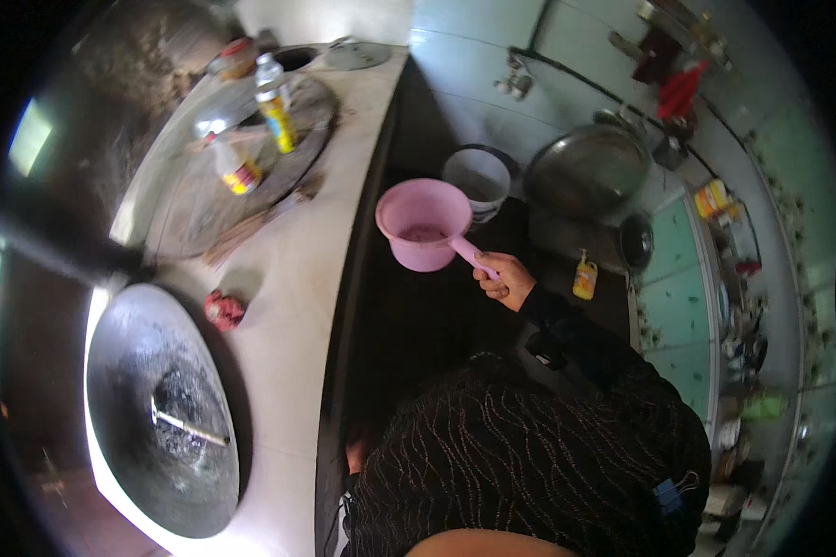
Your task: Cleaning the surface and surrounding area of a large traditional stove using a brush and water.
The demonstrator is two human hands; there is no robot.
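Observation:
My right hand [507, 280] grips the handle of a pink plastic water dipper [425, 256] and holds it out over the dark floor. The dipper's inside faces up towards me, with some darker patches at its bottom. Just beyond it stands a white bucket [476, 177], partly covered by the dipper's rim. Only a small part of my left hand [356, 454] shows, low beside the counter's front edge; my patterned dark clothing covers the rest, and its fingers cannot be made out.
To the left runs a pale counter [289, 362] with a large wok [202, 480] holding a metal-handled tool [189, 428]. A red scrubber [224, 310], a bottle [276, 115] and a smaller bottle [237, 167] stand farther along. A metal basin [585, 170] and yellow pump bottle [585, 278] are right.

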